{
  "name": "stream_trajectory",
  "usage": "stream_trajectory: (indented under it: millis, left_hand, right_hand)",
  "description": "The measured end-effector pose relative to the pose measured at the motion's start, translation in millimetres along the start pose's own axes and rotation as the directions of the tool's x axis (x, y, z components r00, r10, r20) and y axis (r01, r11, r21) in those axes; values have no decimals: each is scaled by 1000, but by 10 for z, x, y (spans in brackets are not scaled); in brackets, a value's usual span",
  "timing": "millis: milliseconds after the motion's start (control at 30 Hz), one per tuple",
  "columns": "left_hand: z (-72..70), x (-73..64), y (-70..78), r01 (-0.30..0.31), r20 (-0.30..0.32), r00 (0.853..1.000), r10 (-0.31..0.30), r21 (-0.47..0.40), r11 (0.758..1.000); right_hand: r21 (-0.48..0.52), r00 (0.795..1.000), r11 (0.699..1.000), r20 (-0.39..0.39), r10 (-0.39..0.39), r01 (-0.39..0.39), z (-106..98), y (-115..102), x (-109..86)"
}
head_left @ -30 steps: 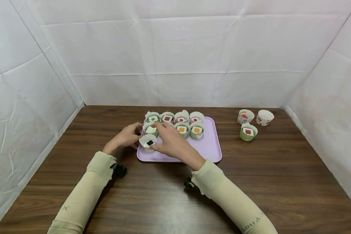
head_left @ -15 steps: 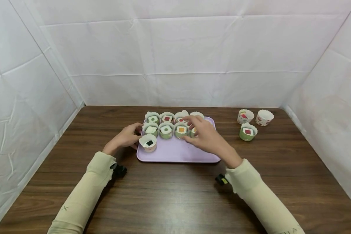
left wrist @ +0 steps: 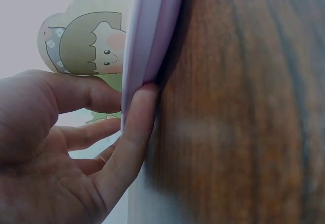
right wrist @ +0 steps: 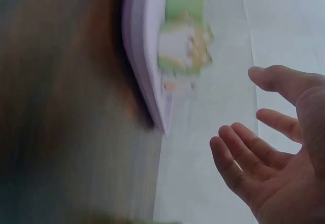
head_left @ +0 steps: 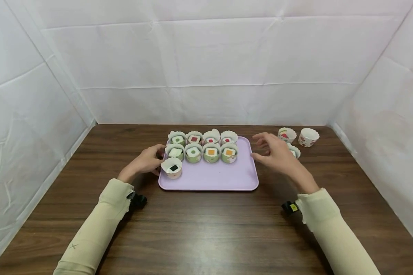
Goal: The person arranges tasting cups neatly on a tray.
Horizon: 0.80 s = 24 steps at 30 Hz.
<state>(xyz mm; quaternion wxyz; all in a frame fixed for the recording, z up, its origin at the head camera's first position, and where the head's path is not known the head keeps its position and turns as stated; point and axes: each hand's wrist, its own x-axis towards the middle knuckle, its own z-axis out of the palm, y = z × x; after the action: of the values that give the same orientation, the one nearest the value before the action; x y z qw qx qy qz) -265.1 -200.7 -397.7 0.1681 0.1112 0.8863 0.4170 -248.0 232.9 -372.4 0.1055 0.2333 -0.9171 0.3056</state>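
On the wooden table lies a lilac tray (head_left: 213,179) bearing two rows of paper baking cups with small white pieces inside, some topped with orange or red squares. Nearest its front left corner stands a pink-patterned cup (head_left: 172,169) whose piece has a black square. My left hand (head_left: 145,160) pinches the tray's left rim, as the left wrist view shows, beside a cup printed with a cartoon girl (left wrist: 96,43). Just past the tray's right edge, my right hand (head_left: 278,154) hovers with fingers apart and nothing held; the right wrist view shows its palm (right wrist: 289,193) bare.
At the back right stand a paper cup (head_left: 286,134) with something red inside, a white patterned cup (head_left: 308,137), and a green cup (head_left: 294,151) partly hidden by my right hand. White sheeting (head_left: 213,103) walls the table's back and sides.
My right hand has moved right, from the cup with the black square, across the tray and past its right edge. The left hand stays at the left rim.
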Motion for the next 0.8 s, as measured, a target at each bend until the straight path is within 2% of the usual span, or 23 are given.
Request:
stream_trajectory:
  millis: [267,467,633,800]
  left_hand:
    - [28,8,2,-1,6,1000,1,-19,1000]
    - [27,22,16,-5,4,1000,5,-13,1000]
    - [22,37,22,-2,2,1000,2,-6,1000]
    - [9,18,24,1,7,1000,-1,-5,1000]
  right_hand:
    - [-75,990,988,-31,134,-136,-354,381,-126]
    - [-98,966,961,-29,258,-260,-624,566,-232]
    - [-153,948,938,21,317,-310,-742,707,-281]
    - [-159,933,933,115,341,-321,-759,805,-297]
